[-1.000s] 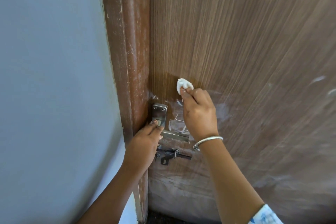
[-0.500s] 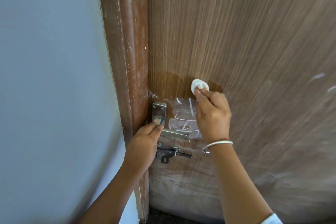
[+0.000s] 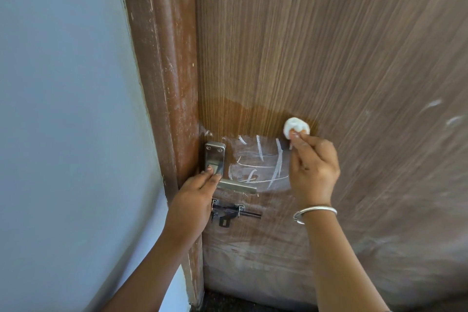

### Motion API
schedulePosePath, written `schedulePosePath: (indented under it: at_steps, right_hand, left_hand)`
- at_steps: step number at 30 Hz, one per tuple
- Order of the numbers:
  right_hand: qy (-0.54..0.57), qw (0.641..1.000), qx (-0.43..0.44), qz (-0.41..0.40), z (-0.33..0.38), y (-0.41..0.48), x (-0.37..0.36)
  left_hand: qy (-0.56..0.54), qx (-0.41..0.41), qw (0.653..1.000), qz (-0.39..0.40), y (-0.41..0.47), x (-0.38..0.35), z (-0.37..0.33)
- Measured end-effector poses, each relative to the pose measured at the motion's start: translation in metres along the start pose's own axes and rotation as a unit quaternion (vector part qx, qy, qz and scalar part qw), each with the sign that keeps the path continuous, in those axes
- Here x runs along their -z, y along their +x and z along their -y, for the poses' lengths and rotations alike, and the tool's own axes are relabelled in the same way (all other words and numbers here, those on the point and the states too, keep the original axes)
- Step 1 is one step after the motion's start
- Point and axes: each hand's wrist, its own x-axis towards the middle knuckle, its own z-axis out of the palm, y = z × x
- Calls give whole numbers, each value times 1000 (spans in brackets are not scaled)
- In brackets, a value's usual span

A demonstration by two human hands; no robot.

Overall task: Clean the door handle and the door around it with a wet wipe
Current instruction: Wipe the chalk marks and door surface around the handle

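1. One pale blue wall [image 3: 63, 109] fills the left side. One brown door frame [image 3: 167, 83] stands just beside it, its paint scuffed.
2. One steel door handle [image 3: 214, 159] sits at the left edge of the door [image 3: 354, 45]. It is a plate with two screws at its top and a single lever pointing right.
3. Two hands are at work, well apart. The left hand [image 3: 195, 200] lies with its fingers nearly straight, their tips pressing on the handle plate. It has stayed there through the last second.
4. One dark sliding bolt [image 3: 235, 213] is fixed just below the lever.
5. One patch of white chalk scribbles [image 3: 260, 167] lies to the right of the handle, between the hands. One darker wet band [image 3: 243, 116] runs above it and now reaches farther right than a second ago.
6. One wet wipe [image 3: 295, 127], balled up and white, is pressed on the door at the band's right end. The right hand [image 3: 314, 172] pinches it in curled fingertips. The wipe has travelled rightward from nearer the handle.
7. One silver bangle [image 3: 315, 211] circles the right wrist.
8. Two white smears [image 3: 433, 104] mark the wood-grain door near its right edge.
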Motion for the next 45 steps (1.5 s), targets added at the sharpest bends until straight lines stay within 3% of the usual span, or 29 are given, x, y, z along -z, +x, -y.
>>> schedulePosePath:
  at_steps: [4,10,16,18,25,31,34,39,43,45]
  right_hand:
    - [7,996,-66,-60,-3,6,3]
    - [-12,999,21,32,8,-8,-10]
    - [19,990,-112,-84,-2,6,9]
    - [9,988,-120,-98,2,11,7]
    - [2,998,-10,57,22,9,-8]
    - [4,995,-96,-30,-4,9,15]
    - [16,987,-157,-9,5,3,9]
    - [-9,994,-43,96,-1,-13,10]
    - [-77,996,49,-1,-37,-12,26]
    - [-86,995,52,-23,-42,-14,27]
  left_hand:
    - [3,6,1000,-2,1,-1,-1]
    - [-6,7,1000,-8,2,-2,2]
    - [-13,14,1000,-6,1,-3,2]
    - [-13,16,1000,-7,1,-4,2]
    - [-11,6,1000,-20,0,-5,2]
    - [-18,2,1000,-18,-1,-7,4]
    - [-19,2,1000,-16,-1,-8,5]
    - [-19,5,1000,-15,0,-5,6]
    - [-17,6,1000,-17,1,-5,4]
    - [-16,8,1000,-19,0,-5,4]
